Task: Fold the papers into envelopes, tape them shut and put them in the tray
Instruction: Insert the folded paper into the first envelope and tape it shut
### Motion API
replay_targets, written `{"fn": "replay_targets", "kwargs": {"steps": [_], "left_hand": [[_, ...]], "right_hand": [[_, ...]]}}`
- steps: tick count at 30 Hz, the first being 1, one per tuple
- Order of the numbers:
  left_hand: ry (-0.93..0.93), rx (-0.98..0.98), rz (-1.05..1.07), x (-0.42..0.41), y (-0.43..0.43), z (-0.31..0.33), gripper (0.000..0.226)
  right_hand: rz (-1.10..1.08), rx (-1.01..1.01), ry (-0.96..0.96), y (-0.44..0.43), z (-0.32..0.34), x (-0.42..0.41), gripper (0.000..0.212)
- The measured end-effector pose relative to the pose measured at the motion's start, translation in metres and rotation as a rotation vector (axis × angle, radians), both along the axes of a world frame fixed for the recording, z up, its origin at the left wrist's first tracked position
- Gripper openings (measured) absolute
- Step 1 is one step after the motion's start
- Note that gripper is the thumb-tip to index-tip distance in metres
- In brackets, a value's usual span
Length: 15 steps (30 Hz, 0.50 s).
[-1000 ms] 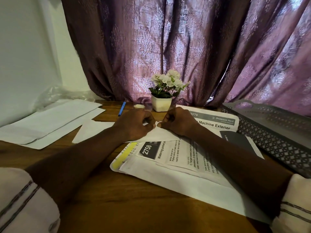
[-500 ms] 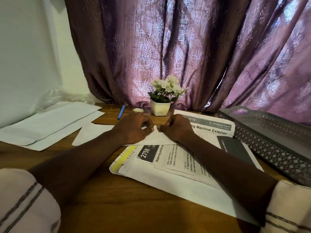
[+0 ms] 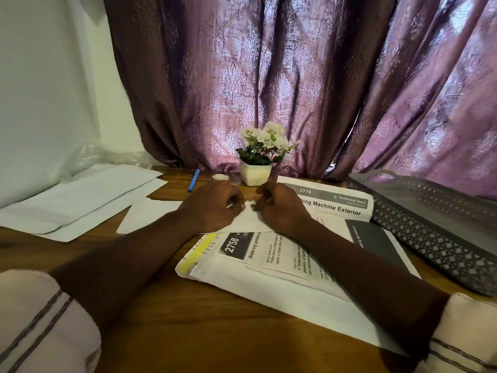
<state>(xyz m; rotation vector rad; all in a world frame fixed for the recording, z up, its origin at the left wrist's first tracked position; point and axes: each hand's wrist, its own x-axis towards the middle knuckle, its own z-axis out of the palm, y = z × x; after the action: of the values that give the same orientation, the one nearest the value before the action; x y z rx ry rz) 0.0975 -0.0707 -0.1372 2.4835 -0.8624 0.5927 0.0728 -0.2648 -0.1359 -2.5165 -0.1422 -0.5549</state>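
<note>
A white sheet, partly folded (image 3: 150, 215), lies across the middle of the wooden table. My left hand (image 3: 212, 205) and my right hand (image 3: 282, 208) rest on its far edge, knuckles up, fingers curled and pressing the paper close together. What the fingertips pinch is hidden. Below them lies a pile of printed papers (image 3: 271, 254). A small tape roll (image 3: 220, 177) stands just beyond my left hand. The grey perforated tray (image 3: 435, 224) sits at the right, nothing visible inside.
More white sheets (image 3: 80, 197) lie at the left beside crumpled clear plastic (image 3: 107, 154). A blue pen (image 3: 193, 180) and a white pot of flowers (image 3: 255, 170) stand at the back by the purple curtain (image 3: 295, 76). Bare wood (image 3: 215, 319) shows near me.
The view has tilted up slightly. Both hands stay on the paper's far edge, and a small gap has opened between them.
</note>
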Motion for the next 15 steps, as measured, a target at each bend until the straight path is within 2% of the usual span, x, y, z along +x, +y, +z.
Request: {"fn": "replay_targets", "kwargs": {"steps": [3, 8, 11, 15], "left_hand": [[-0.096, 0.053, 0.081, -0.004, -0.001, 0.001, 0.015], [-0.276, 0.057, 0.157, -0.019, -0.002, 0.008, 0.014], [-0.354, 0.103, 0.184, -0.033, -0.001, 0.013, 0.02], [-0.351, 0.013, 0.156, -0.051, -0.005, 0.009, 0.024]], "right_hand": [[0.041, -0.307, 0.029, 0.006, 0.001, -0.004, 0.047], [0.035, -0.485, 0.071, 0.01, 0.005, -0.004, 0.062], [0.046, -0.475, 0.026, 0.011, 0.005, -0.003, 0.062], [0.07, -0.393, 0.002, 0.009, 0.002, -0.003, 0.055]]}}
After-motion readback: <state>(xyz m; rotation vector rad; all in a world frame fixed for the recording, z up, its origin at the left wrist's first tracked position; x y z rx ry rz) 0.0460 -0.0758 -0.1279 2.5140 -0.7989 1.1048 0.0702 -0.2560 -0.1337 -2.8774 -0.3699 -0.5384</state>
